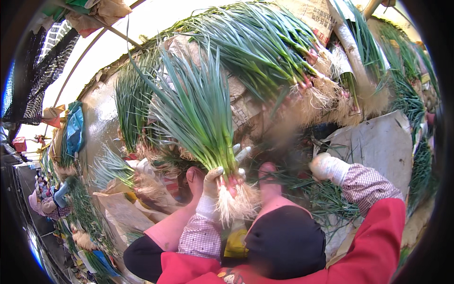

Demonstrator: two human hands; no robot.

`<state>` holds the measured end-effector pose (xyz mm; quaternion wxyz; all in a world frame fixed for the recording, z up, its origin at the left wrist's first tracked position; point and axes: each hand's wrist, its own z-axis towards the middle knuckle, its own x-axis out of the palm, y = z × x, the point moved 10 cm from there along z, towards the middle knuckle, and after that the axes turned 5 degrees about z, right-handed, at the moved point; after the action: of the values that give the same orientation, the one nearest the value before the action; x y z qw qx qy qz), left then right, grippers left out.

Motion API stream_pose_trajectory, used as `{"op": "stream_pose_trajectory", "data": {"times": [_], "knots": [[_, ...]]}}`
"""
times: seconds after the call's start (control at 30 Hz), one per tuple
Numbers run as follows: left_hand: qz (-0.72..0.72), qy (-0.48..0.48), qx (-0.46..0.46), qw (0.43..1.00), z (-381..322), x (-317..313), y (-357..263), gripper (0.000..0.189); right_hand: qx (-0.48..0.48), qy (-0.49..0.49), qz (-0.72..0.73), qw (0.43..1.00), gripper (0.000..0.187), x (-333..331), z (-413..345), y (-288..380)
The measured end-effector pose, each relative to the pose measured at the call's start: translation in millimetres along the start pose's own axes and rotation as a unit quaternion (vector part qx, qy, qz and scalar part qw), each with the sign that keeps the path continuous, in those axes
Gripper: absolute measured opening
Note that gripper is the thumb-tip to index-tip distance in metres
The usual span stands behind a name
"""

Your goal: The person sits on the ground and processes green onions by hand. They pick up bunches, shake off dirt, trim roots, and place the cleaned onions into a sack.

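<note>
My left hand (211,179), in a pale glove, is wrapped around a bunch of green onions (204,113) just above the reddish bulbs. The green leaves fan up and away from me, and a pale tangle of roots (236,203) hangs below the grip. Off to the right, apart from the bunch, my gloved right hand (327,168) is blurred with its fingers curled in. Whether anything is inside that hand cannot be made out. Loose green leaves (331,200) lie beneath and beside it.
Beyond the held bunch lies a large pile of green onions (255,46) with roots to the right. A smaller bunch (118,170) rests at left near brown paper sacking (122,211). A pale sheet (376,142) is at right. Another person (49,202) sits at far left.
</note>
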<state>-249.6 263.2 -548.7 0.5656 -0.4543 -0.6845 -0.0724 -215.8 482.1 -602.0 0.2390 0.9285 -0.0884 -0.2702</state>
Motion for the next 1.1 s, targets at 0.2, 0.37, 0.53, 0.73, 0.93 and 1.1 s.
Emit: {"op": "stream_pose_trajectory", "data": {"times": [0.2, 0.37, 0.53, 0.73, 0.93, 1.1], "knots": [[0.084, 0.019, 0.066, 0.994, 28, 32, -27, 0.070, -0.199, 0.057, 0.561, 0.801, 0.053, -12, 16, 118], [0.012, 0.003, 0.194, 0.981, 53, 71, -126, 0.036, -0.396, -0.218, 0.390, 0.802, 0.022, -85, -76, 144], [0.003, -0.052, 0.313, 0.948, 28, 119, -195, 0.039, -0.167, -0.148, 0.165, 0.961, 0.017, 6, -117, 45], [0.029, -0.037, 0.361, 0.931, -43, 177, -202, 0.033, -0.125, -0.285, 0.438, 0.844, 0.060, -44, -161, 49], [-0.192, -0.040, 0.359, 0.912, -158, 195, -181, 0.022, -0.436, -0.340, 0.216, 0.805, 0.027, -141, -146, 220], [-0.053, -0.105, 0.583, 0.804, -374, 110, -202, 0.021, -0.311, -0.243, 0.297, 0.870, 0.053, -119, -59, 219]]}}
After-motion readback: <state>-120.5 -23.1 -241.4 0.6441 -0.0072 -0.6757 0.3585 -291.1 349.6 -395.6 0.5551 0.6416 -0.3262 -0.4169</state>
